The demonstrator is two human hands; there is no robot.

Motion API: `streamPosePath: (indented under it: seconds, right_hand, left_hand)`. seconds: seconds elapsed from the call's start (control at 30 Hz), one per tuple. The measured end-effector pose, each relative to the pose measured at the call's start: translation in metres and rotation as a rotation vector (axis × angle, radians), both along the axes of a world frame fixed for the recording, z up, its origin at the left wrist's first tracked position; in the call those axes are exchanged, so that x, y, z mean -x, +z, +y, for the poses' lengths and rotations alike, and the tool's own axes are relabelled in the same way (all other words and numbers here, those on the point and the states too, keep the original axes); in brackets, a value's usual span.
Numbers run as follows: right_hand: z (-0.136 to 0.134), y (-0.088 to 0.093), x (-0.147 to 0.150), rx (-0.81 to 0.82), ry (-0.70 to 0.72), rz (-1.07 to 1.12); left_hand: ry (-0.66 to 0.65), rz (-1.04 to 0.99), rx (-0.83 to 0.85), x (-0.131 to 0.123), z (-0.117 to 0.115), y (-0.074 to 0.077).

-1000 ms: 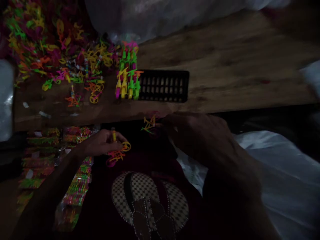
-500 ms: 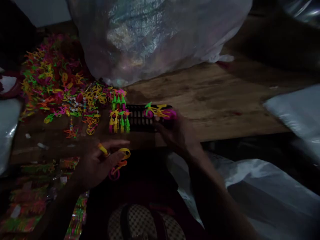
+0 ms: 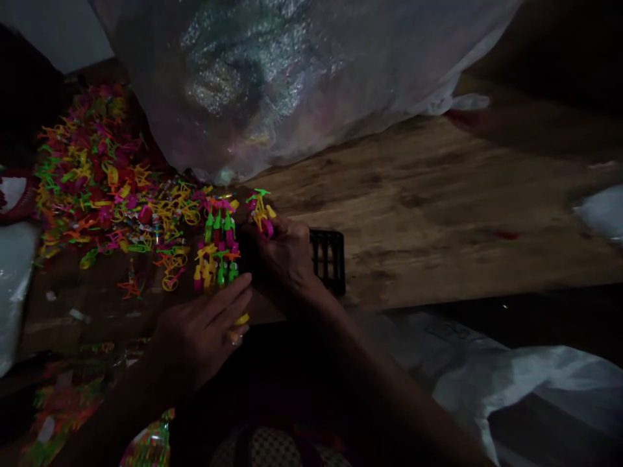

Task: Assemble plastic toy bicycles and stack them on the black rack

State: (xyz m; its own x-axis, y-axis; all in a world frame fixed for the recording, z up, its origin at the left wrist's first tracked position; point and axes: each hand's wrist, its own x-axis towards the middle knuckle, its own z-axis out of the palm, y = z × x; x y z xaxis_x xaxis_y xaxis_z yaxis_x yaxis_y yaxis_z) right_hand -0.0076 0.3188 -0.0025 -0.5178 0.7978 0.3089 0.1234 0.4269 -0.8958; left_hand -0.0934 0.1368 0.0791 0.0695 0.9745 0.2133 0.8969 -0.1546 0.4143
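Observation:
My right hand (image 3: 289, 253) is closed on a small plastic toy bicycle (image 3: 261, 211) with a yellow frame, green handlebar and pink wheel, just right of the standing toys. Several assembled toy bicycles (image 3: 217, 253) in green, yellow and pink stand in rows at the left end of a black slotted rack (image 3: 328, 259); my right hand and forearm cover the rack's middle. In front of these rows, my left hand (image 3: 204, 331) has its fingers bent over a yellow toy bicycle (image 3: 242, 320), mostly hidden beneath them.
A heap of loose coloured plastic parts (image 3: 97, 175) spreads over the left of the wooden table (image 3: 413, 214). Behind the rack bulges a large translucent plastic sack (image 3: 302, 84). Packed toys (image 3: 68, 408) lie at lower left, and plastic sheeting (image 3: 525, 363) hangs at lower right.
My right hand has moved left along the rack with its toy bicycle, now tilted beside the standing rows. My left hand has moved near those rows, its toy now largely covered.

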Motion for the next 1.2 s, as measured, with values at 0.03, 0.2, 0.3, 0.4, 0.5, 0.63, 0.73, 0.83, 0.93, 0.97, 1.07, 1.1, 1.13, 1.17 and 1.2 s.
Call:
streamPosePath:
  seconds: [0.03, 0.2, 0.3, 0.4, 0.5, 0.63, 0.73, 0.83, 0.93, 0.97, 1.07, 1.1, 1.13, 1.17, 1.2]
  right_hand:
    - [-0.001, -0.001, 0.002, 0.004, -0.006, -0.007]
    - [-0.001, -0.003, 0.001, 0.036, -0.014, -0.039]
    - [0.0, -0.003, -0.001, 0.035, -0.048, -0.023]
    - [-0.001, -0.004, 0.0, 0.013, -0.035, 0.015]
    - [-0.003, -0.005, 0.002, -0.059, -0.016, -0.031]
    - [-0.004, -0.007, 0.006, -0.236, -0.045, -0.116]
    - [-0.005, -0.009, 0.009, -0.333, -0.049, -0.164]
    - [-0.006, -0.013, 0.011, -0.366, -0.047, -0.191]
    - [-0.005, -0.015, 0.011, -0.387, -0.015, -0.162]
    - [-0.005, -0.015, 0.011, -0.39, -0.009, -0.153]
    - [-0.003, -0.016, 0.011, -0.389, -0.004, -0.152]
    - [-0.002, -0.017, 0.011, -0.388, -0.006, -0.159]
    - [-0.002, -0.017, 0.011, -0.387, -0.009, -0.17]
    - [-0.001, -0.017, 0.01, -0.387, -0.011, -0.183]
    - [-0.001, -0.017, 0.01, -0.386, -0.013, -0.195]
  left_hand:
    - [-0.013, -0.002, 0.0, 0.002, -0.001, 0.0]
    - [-0.021, -0.003, -0.011, 0.008, -0.004, -0.002]
    - [-0.015, 0.047, -0.041, 0.01, -0.005, -0.006]
    - [-0.04, 0.14, -0.112, 0.01, -0.004, -0.009]
    - [-0.038, 0.196, -0.149, 0.008, -0.001, -0.007]
    - [-0.019, 0.163, -0.156, 0.007, 0.001, -0.005]
    - [-0.007, 0.134, -0.172, 0.008, 0.0, -0.008]
    - [0.018, 0.107, -0.207, 0.007, -0.001, -0.012]
    - [0.033, 0.084, -0.218, 0.004, -0.002, -0.015]
    - [0.036, 0.075, -0.214, 0.003, -0.002, -0.015]
    - [0.039, 0.042, -0.183, 0.002, -0.006, -0.016]
    - [0.037, 0.031, -0.171, 0.002, -0.007, -0.017]
    - [0.035, 0.02, -0.163, 0.003, -0.008, -0.018]
    - [0.034, 0.01, -0.159, 0.003, -0.009, -0.019]
    - [0.034, 0.001, -0.156, 0.004, -0.009, -0.02]
